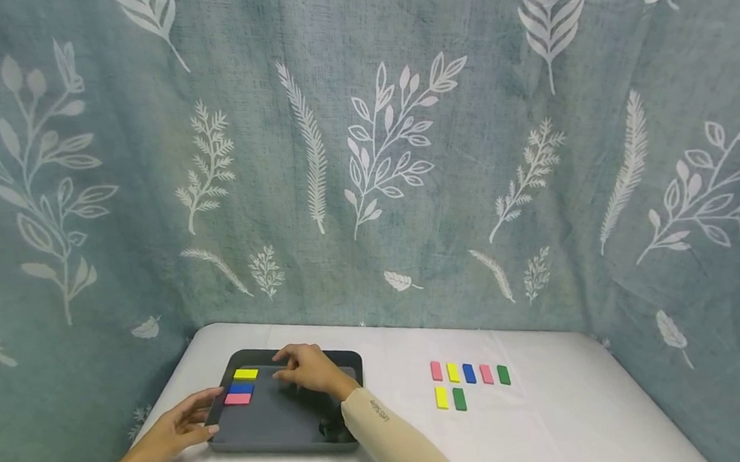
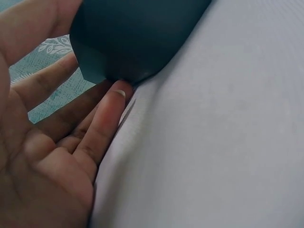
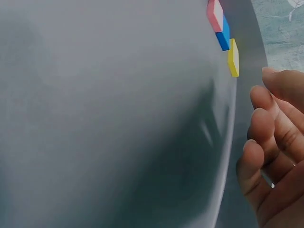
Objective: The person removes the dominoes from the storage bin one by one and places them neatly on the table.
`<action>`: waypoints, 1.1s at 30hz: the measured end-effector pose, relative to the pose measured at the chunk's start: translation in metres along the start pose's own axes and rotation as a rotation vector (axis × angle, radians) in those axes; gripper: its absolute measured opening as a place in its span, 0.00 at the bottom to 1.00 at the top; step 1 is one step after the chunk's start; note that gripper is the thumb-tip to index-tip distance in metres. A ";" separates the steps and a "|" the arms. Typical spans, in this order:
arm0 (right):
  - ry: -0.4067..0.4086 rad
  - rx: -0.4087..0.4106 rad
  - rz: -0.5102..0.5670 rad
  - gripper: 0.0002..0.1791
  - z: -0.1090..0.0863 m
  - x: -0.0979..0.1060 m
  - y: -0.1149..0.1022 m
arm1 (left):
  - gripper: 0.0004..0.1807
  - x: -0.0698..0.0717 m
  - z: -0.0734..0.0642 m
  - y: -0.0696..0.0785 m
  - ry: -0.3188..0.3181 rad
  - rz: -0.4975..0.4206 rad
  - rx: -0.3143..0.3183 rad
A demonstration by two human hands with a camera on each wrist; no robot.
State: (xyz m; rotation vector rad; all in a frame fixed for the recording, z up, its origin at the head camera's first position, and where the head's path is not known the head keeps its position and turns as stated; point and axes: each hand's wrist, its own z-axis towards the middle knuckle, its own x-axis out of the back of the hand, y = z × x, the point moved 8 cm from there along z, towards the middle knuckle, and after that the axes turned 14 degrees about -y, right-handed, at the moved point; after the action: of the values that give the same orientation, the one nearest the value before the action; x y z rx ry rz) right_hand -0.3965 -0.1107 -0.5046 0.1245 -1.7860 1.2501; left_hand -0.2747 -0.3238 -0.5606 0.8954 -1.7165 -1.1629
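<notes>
— Three coloured blocks are lying in the dark tray [image 1: 274, 435], stacked in a short column near its far left corner: yellow block [image 1: 246, 373] farthest, blue block [image 1: 241, 389] in the middle, pink block [image 1: 237, 399] nearest. How are the hands standing?

— Right hand [image 1: 308, 369] is hovering over the far part of the tray, just right of the yellow block, fingers loosely bent and holding nothing; the right wrist view is showing its fingers [image 3: 266, 142] relaxed above the grey floor. Left hand [image 1: 178, 426] is resting on the white table [image 1: 547, 425] against the tray's left edge, fingers straight; in the left wrist view a fingertip [image 2: 118, 97] is touching the tray's rounded corner.

— Anything listed outside the tray?

— Seven blocks are sitting on the table, well apart to the right. Back row, left to right: pink piece [image 1: 436, 371], yellow piece [image 1: 453, 372], blue piece [image 1: 469, 373], second pink piece [image 1: 486, 374], green piece [image 1: 503, 375]. Front row: second yellow piece [image 1: 442, 397] and second green piece [image 1: 459, 399], side by side.

— Surroundings?

— Leaf-patterned blue-grey curtain [image 1: 365, 153] is hanging behind the table. Cream sleeve [image 1: 389, 435] is covering the right forearm.
</notes>
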 end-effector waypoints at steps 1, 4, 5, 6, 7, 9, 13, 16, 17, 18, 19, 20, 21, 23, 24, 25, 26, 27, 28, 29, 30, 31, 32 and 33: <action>-0.002 -0.004 -0.006 0.19 0.002 -0.001 0.001 | 0.41 0.000 0.000 -0.001 0.006 0.001 0.003; -0.004 -0.019 -0.013 0.19 0.006 -0.001 0.002 | 0.43 0.002 0.000 -0.002 0.022 0.010 0.019; -0.002 -0.022 -0.014 0.19 0.008 -0.002 0.002 | 0.43 0.002 0.000 -0.003 0.027 0.011 0.023; -0.002 -0.025 -0.013 0.19 0.009 -0.002 0.002 | 0.43 0.002 0.001 -0.003 0.030 0.010 0.025; -0.006 -0.029 -0.012 0.19 0.010 -0.003 0.002 | 0.44 0.002 0.001 -0.003 0.031 0.007 0.028; -0.016 -0.038 -0.010 0.19 0.012 -0.006 0.003 | 0.44 0.000 0.000 -0.004 0.029 0.000 0.031; -0.042 -0.054 -0.009 0.20 0.017 -0.011 0.004 | 0.44 -0.002 0.002 -0.004 0.032 -0.003 0.027; -0.058 -0.058 -0.007 0.21 0.019 -0.014 0.004 | 0.43 -0.002 0.004 -0.003 0.032 -0.001 0.019; -0.059 -0.056 -0.007 0.21 0.020 -0.014 0.003 | 0.43 -0.002 0.004 -0.002 0.032 0.000 0.017; -0.062 -0.053 -0.006 0.21 0.021 -0.015 0.003 | 0.43 -0.002 0.004 -0.001 0.030 0.001 0.012; -0.065 -0.052 -0.005 0.21 0.022 -0.015 0.002 | 0.43 -0.002 0.004 -0.001 0.029 0.002 0.009; -0.068 -0.054 -0.001 0.21 0.022 -0.016 0.002 | 0.42 -0.002 0.004 0.000 0.025 0.007 0.003; -0.068 -0.053 0.004 0.22 0.023 -0.017 0.002 | 0.42 -0.001 0.004 0.001 0.025 0.008 0.000; -0.068 -0.057 0.007 0.22 0.026 -0.018 0.002 | 0.42 -0.001 0.004 0.000 0.024 0.008 -0.005; -0.068 -0.060 0.006 0.22 0.027 -0.019 0.003 | 0.42 -0.001 0.004 0.000 0.025 0.007 -0.006; -0.067 -0.065 0.003 0.22 0.028 -0.020 0.004 | 0.42 0.000 0.004 -0.001 0.024 0.006 -0.007; -0.064 -0.072 -0.004 0.23 0.030 -0.021 0.005 | 0.41 0.000 0.004 -0.001 0.023 0.009 -0.011; -0.061 -0.080 -0.013 0.23 0.032 -0.021 0.007 | 0.41 0.000 0.004 -0.001 0.025 0.006 -0.013; -0.059 -0.088 -0.024 0.23 0.034 -0.022 0.007 | 0.41 0.000 0.004 -0.002 0.023 0.008 -0.017; -0.058 -0.094 -0.029 0.23 0.036 -0.023 0.008 | 0.41 0.001 0.004 -0.002 0.023 0.007 -0.017; -0.058 -0.096 -0.033 0.23 0.038 -0.024 0.007 | 0.41 0.001 0.003 -0.002 0.023 0.008 -0.020; -0.058 -0.100 -0.042 0.23 0.039 -0.025 0.007 | 0.41 0.001 0.003 -0.002 0.022 0.007 -0.021; -0.056 -0.101 -0.050 0.24 0.041 -0.026 0.006 | 0.41 0.002 0.003 -0.002 0.025 0.007 -0.019; -0.054 -0.101 -0.059 0.24 0.042 -0.026 0.004 | 0.41 0.002 0.003 -0.003 0.026 0.007 -0.017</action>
State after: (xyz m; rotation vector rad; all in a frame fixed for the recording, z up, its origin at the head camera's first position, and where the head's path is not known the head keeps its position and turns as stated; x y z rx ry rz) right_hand -0.4102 -0.1521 -0.5290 0.1534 -1.8746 1.1226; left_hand -0.2777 -0.3260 -0.5630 0.8896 -1.6849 -1.1546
